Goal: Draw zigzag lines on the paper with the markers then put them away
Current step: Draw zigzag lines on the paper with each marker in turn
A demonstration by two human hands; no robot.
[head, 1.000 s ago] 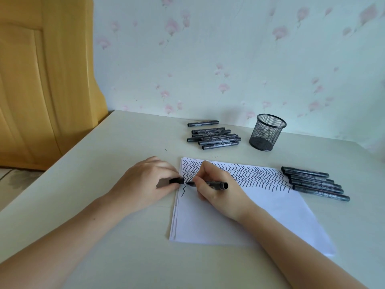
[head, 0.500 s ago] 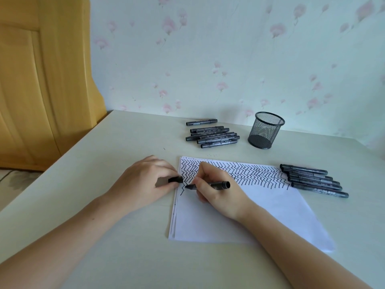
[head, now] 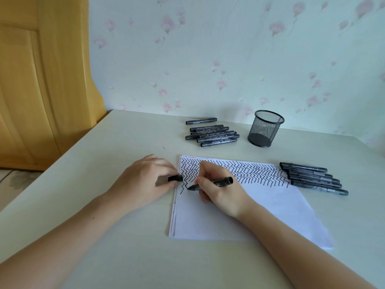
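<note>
Head view, one moment at a pale worktop (head: 129,257) against a flowered wall.

Paper (head: 239,215): white stack, centre; far part filled with rows of black zigzags, near part blank. A fresh zigzag begins at its left edge.

Right hand (head: 218,190): fingers curled round an uncapped black marker (head: 210,183), tip down on the sheet at the left edge, barrel leaning right. Judged to be mid-stroke on the new row.

Left hand (head: 145,182): resting on the worktop just left of the paper, fingertips pinching the marker cap (head: 175,178) at the sheet's edge. Probably kept there to steady the stack and have the cap ready.

Far marker pile (head: 212,135): capped black markers lying loosely together beyond the paper, one apart at the back.

Right marker row (head: 312,178): capped markers laid side by side, just right of the paper. Which group is used and which is waiting cannot be told.

Mesh pen cup (head: 265,128): black, upright, far right of the pile, nothing visible inside; likely the place for putting markers away. That step is not yet begun.
</note>
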